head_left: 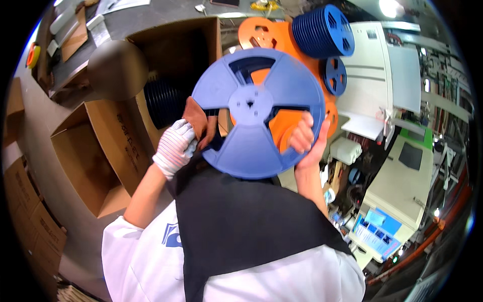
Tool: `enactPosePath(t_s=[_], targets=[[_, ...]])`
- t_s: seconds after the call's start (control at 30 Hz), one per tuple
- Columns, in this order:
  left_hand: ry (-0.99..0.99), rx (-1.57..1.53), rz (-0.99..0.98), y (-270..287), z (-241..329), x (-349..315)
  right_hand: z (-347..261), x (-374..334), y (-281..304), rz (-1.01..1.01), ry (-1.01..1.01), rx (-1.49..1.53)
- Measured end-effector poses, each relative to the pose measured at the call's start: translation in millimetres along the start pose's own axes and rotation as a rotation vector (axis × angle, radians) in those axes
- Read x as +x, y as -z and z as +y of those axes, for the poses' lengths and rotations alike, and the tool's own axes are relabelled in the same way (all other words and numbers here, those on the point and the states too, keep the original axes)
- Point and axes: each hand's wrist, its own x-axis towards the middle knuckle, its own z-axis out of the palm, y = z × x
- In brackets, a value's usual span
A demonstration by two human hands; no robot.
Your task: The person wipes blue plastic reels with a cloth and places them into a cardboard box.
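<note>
Two hands shared one large blue reel [250, 117], held up before the black apron [251, 216]. The bare right hand [308, 141] was clamped on its right side, fingers curled through a window and thumb at the outer rim; the gloved left hand [175, 145] gripped a brown cloth [196, 119] at the left edge, seemingly touching it. Wiping appeared to be under way — a judgement from the cloth's position — but how much of the rim was done could not be told. Probably the rest of this reel remained. Dark reels [162, 102] seemed to lie inside the cardboard box [173, 43], while a blue stack [317, 32] and orange reels [256, 31] stood beyond; whether these were finished or waiting was not shown. Edges: the reel's lower rim lay close to the apron, and its upper right overlapped the orange reels in view. Freer room for turning appeared to lie leftward, above the second carton [118, 138].
</note>
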Motion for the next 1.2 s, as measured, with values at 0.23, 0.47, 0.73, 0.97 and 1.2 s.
enactPosePath(t_s=[0.23,0.47,0.73,0.97,1.2], targets=[[-0.160,0.148,-0.277,15.1,34.8,30.9,-10.9,31.1,-20.3,0.025,-0.024,0.051],[-0.222,0.128,-0.187,-5.9,25.2,24.0,-15.8,53.1,-63.8,-0.017,-0.090,-0.222],[-0.119,0.087,-0.216,9.8,38.6,20.7,-26.0,66.5,-44.0,-0.065,-0.018,-0.469],[-0.176,0.196,-0.046,6.8,56.3,29.3,-26.1,55.9,-16.2,-0.165,0.004,-0.113],[-0.259,0.092,-0.247,-1.3,44.0,20.4,-25.5,44.7,-10.9,-0.258,-0.030,-0.042]])
